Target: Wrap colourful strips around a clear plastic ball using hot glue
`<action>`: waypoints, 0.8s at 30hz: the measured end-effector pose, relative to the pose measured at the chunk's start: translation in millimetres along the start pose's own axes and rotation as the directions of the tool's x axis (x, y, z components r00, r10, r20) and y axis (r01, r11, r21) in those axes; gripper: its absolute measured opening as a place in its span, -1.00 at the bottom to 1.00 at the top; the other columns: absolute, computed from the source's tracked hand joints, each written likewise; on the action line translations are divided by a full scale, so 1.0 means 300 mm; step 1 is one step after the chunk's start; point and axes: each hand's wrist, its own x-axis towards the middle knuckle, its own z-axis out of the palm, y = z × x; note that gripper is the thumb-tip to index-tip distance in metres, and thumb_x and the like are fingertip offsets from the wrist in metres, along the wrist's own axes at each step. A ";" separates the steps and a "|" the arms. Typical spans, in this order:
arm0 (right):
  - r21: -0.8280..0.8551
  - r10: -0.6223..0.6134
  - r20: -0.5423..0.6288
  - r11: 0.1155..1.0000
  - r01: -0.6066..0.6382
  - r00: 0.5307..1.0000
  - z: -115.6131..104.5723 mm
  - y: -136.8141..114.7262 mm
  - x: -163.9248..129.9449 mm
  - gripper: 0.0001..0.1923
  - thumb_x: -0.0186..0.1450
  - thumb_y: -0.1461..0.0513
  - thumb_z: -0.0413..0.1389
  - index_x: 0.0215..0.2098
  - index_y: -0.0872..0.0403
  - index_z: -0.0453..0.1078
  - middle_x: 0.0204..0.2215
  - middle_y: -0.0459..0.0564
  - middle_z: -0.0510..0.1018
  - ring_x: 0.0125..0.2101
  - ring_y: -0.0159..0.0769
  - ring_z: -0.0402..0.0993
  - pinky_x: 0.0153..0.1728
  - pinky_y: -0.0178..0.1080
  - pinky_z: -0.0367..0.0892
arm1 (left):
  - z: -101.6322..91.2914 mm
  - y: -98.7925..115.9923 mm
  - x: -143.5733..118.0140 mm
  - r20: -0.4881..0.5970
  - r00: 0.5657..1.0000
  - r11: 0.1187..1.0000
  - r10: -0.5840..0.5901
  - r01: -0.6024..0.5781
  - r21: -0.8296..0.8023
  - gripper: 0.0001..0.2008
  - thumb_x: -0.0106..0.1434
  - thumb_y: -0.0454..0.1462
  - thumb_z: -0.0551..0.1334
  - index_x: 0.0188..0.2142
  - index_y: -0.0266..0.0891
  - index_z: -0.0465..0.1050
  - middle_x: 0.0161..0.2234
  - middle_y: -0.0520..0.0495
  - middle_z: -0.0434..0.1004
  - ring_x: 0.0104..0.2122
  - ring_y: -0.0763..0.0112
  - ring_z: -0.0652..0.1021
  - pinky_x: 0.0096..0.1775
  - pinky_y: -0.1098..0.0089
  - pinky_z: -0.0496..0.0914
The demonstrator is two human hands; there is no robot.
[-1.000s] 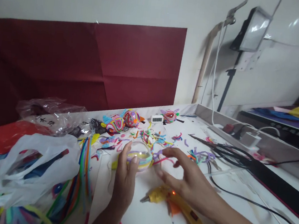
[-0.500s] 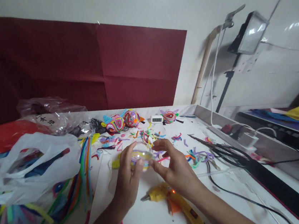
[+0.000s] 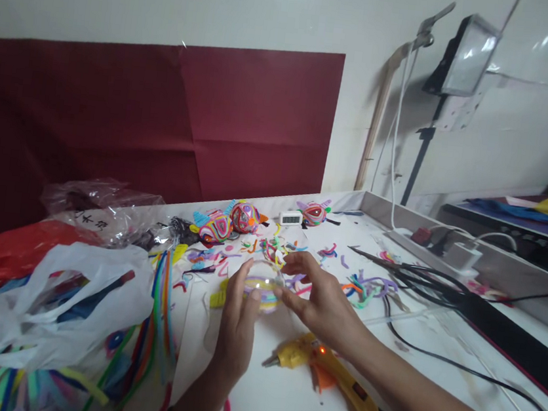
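Gripping clear ball, both hands' fingers closed round it, contents blurred

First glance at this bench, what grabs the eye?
Both hands, left hand and right hand, cup a clear ball banded with coloured strips at table centre. A yellow glue gun lies just in front, and finished striped figures sit at the back by the dark red sheet.
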 end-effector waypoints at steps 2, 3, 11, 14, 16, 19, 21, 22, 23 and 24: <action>0.002 0.004 0.004 1.000 -0.004 1.000 -0.002 -0.002 0.003 -0.61 0.19 0.19 0.15 -0.03 0.01 0.21 -0.15 0.05 0.55 -0.11 -0.18 0.50 -0.07 -0.05 0.36 | 0.000 0.004 0.001 0.003 0.999 0.999 -0.033 0.033 -0.008 -0.47 0.34 -0.14 0.01 0.27 -0.21 0.13 0.28 -0.25 0.19 0.26 0.13 0.21 0.23 0.07 0.12; 0.001 0.009 0.008 1.000 -0.009 1.000 -0.004 -0.004 0.004 -0.61 0.19 0.19 0.15 -0.02 0.01 0.21 -0.15 0.05 0.55 -0.11 -0.18 0.51 -0.08 -0.06 0.37 | 0.001 0.006 0.001 0.004 0.999 0.999 -0.043 0.043 -0.013 -0.46 0.34 -0.14 0.01 0.27 -0.21 0.12 0.27 -0.25 0.18 0.26 0.13 0.22 0.23 0.08 0.12; -0.024 0.019 0.019 1.000 -0.018 1.000 -0.005 -0.012 0.017 -0.59 0.15 0.24 0.16 -0.04 0.02 0.20 -0.18 0.04 0.56 -0.14 -0.18 0.52 -0.12 -0.09 0.38 | -0.001 -0.002 0.003 0.004 0.999 0.999 -0.035 0.035 0.003 -0.46 0.30 -0.14 0.07 0.25 -0.19 0.14 0.27 -0.23 0.18 0.26 0.15 0.21 0.21 0.13 0.15; -0.028 0.033 0.022 0.999 -0.032 0.999 0.001 -0.010 0.022 -0.59 0.14 0.25 0.17 -0.05 0.02 0.20 -0.19 0.04 0.57 -0.15 -0.18 0.53 -0.12 -0.09 0.37 | 0.000 -0.006 0.007 0.003 1.000 0.999 -0.011 0.011 0.035 -0.46 0.27 -0.17 0.11 0.24 -0.18 0.16 0.25 -0.22 0.20 0.25 0.17 0.23 0.19 0.16 0.19; -0.035 0.044 0.032 0.998 -0.043 0.999 0.002 -0.008 0.024 -0.58 0.13 0.26 0.18 -0.05 0.02 0.20 -0.20 0.04 0.57 -0.15 -0.17 0.53 -0.13 -0.09 0.37 | 0.001 -0.009 0.009 -0.004 1.000 0.998 0.016 -0.016 0.058 -0.46 0.27 -0.19 0.12 0.23 -0.19 0.17 0.25 -0.22 0.21 0.25 0.17 0.24 0.20 0.17 0.18; -0.044 0.068 0.047 0.997 -0.066 0.997 0.000 -0.009 0.024 -0.56 0.13 0.28 0.19 -0.05 0.01 0.20 -0.20 0.03 0.58 -0.17 -0.18 0.53 -0.16 -0.10 0.36 | 0.004 -0.013 0.009 -0.015 0.999 0.996 0.042 -0.041 0.075 -0.47 0.25 -0.20 0.14 0.22 -0.19 0.18 0.24 -0.21 0.22 0.24 0.17 0.25 0.20 0.16 0.18; -0.053 0.081 0.052 0.996 -0.078 0.995 0.000 -0.010 0.023 -0.56 0.13 0.29 0.20 -0.05 0.00 0.20 -0.21 0.01 0.58 -0.18 -0.19 0.53 -0.18 -0.11 0.36 | 0.006 -0.013 0.007 -0.019 0.999 0.997 0.038 -0.036 0.074 -0.46 0.24 -0.21 0.15 0.21 -0.19 0.17 0.23 -0.22 0.23 0.22 0.16 0.27 0.18 0.16 0.21; -0.057 0.084 0.052 0.995 -0.082 0.995 0.001 -0.010 0.022 -0.56 0.13 0.29 0.20 -0.05 0.00 0.20 -0.21 0.01 0.58 -0.19 -0.19 0.53 -0.18 -0.11 0.36 | 0.007 -0.012 0.007 -0.023 0.999 0.997 0.034 -0.032 0.074 -0.45 0.23 -0.22 0.16 0.21 -0.20 0.18 0.22 -0.22 0.24 0.22 0.15 0.28 0.17 0.16 0.22; -0.060 0.086 0.052 0.995 -0.083 0.995 0.003 -0.010 0.020 -0.56 0.13 0.30 0.20 -0.05 0.00 0.20 -0.21 0.01 0.58 -0.19 -0.20 0.53 -0.18 -0.12 0.36 | 0.008 -0.011 0.007 -0.028 0.999 0.997 0.029 -0.027 0.071 -0.45 0.22 -0.22 0.16 0.21 -0.20 0.18 0.22 -0.22 0.24 0.21 0.15 0.28 0.16 0.16 0.24; -0.061 0.086 0.049 0.995 -0.083 0.995 0.006 -0.010 0.019 -0.56 0.13 0.30 0.20 -0.05 0.00 0.20 -0.21 0.01 0.58 -0.19 -0.20 0.53 -0.18 -0.12 0.35 | 0.008 -0.010 0.007 -0.034 0.999 0.997 0.025 -0.023 0.068 -0.45 0.21 -0.23 0.17 0.20 -0.20 0.19 0.22 -0.22 0.25 0.21 0.14 0.29 0.15 0.16 0.24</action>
